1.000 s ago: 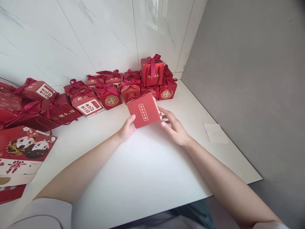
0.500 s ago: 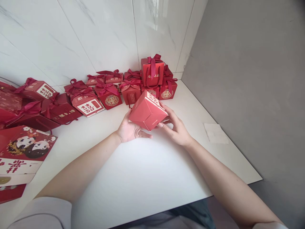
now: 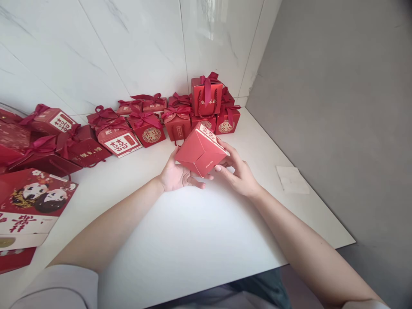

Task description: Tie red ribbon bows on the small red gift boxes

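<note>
A red cardboard gift box (image 3: 201, 150) is tilted above the white table, its folded bottom flaps turned toward me. Part of a side panel with red characters on white shows at its upper right. My left hand (image 3: 177, 174) supports it from the left and below, thumb on its left corner and some fingers under it. On the right side, my right hand (image 3: 238, 171) grips the box, thumb near its lower edge; the other fingers are partly hidden behind it. The top of the box is out of sight.
Several red gift boxes with ribbon bows (image 3: 148, 128) line the tiled wall, one stacked (image 3: 207, 98) on others. A larger box with cartoon figures (image 3: 41, 195) lies at the left. A white paper square (image 3: 292, 180) is near the table's right edge, beside a grey wall (image 3: 334, 107).
The box stays in both hands at nearly the same tilt. Some fingers of my left hand have shifted slightly beneath it; the rest looks the same.
</note>
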`<state>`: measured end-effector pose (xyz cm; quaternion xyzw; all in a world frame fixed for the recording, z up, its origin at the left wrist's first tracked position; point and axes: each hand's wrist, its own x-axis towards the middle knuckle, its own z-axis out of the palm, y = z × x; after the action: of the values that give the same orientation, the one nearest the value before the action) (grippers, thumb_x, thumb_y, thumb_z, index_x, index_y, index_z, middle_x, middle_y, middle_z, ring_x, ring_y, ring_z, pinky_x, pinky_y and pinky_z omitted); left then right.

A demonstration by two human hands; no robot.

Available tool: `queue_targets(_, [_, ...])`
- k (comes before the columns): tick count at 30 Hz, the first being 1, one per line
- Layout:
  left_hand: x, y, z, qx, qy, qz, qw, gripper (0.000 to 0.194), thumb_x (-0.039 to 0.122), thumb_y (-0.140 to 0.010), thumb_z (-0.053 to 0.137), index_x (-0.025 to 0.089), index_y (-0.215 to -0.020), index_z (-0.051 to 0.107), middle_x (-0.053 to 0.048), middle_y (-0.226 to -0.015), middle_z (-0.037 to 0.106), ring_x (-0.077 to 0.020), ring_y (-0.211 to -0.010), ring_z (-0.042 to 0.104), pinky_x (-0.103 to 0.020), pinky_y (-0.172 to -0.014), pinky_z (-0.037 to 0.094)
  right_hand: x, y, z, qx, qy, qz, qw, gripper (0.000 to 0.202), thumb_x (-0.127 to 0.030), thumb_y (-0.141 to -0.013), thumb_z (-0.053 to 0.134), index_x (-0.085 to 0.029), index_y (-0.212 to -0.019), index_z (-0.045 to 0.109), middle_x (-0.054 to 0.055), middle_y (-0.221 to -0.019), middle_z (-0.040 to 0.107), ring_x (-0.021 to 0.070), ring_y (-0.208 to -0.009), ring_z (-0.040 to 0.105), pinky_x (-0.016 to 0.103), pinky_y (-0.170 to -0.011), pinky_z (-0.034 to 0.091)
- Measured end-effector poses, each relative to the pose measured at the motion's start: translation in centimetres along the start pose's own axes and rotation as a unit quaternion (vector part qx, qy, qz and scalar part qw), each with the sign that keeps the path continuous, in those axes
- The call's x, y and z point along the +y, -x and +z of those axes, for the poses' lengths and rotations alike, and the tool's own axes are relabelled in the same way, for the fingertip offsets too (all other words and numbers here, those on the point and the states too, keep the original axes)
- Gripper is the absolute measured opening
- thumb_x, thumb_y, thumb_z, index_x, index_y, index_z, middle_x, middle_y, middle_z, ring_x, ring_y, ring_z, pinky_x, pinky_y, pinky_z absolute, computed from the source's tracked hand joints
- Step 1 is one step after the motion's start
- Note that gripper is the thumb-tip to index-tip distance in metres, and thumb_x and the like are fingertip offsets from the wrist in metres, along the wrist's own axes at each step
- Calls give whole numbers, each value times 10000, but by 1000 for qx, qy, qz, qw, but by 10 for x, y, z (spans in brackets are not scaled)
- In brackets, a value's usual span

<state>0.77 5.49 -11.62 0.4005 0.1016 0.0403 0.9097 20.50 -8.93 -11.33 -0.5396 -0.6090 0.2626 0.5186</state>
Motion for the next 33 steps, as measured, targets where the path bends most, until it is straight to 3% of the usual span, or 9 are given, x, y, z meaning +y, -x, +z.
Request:
queue_targets(8, [-1, 0, -4, -4, 0, -10, 1000, 975, 867, -807, 178, 204, -1488, 398, -177, -1341, 608, -414, -1100, 650, -519, -863, 513, -2, -1, 0, 0, 0, -13, 1000, 673, -503, -947, 561, -315, -1516, 256, 51, -1046, 706, 222, -898, 684, 435, -917, 554])
queue_targets(12, [-1, -1, -5, -16, -11, -10, 1000, 989, 879, -795, 189, 196, -1469, 427, -179, -1303, 635, -406, -1042, 675, -504, -850, 512, -2, 0, 0, -6, -5, -9, 1000, 685, -495, -944, 566, -325, -1522, 242, 74, -1236, 655, 230, -936, 688, 453, -939, 555])
queue_targets(16, [-2, -1, -3, -22, -38, -20, 999, 1027, 880, -795, 187, 104, -1386, 510, -205, -1083, 720, -355, -927, 705, -457, -833, 513, -2, 0, 1, 1, 7, -3, 1000, 694, -501, -931, 578, -329, -1520, 254, 76, -1483, 474, 263, -1088, 655, 467, -956, 565])
queue_targets(19, [-3, -1, -2, -23, -58, -21, 998, 1025, 872, -802, 181, 84, -1358, 528, -206, -1026, 728, -333, -901, 705, -438, -838, 508, -3, 0, 1, 1, 8, -8, 1000, 700, -492, -930, 581, -328, -1523, 247, 65, -1525, 418, 276, -1148, 626, 469, -955, 577])
queue_targets(33, [-3, -1, -4, -28, -59, -27, 997, 1067, 886, -786, 115, 73, -1307, 570, -209, -1037, 724, -332, -944, 696, -442, -900, 486, -1, 1, 9, 12, -5, 2, 1000, 803, -538, -909, 589, -343, -1550, 145, 99, -1459, 470, 244, -900, 692, 481, -860, 604])
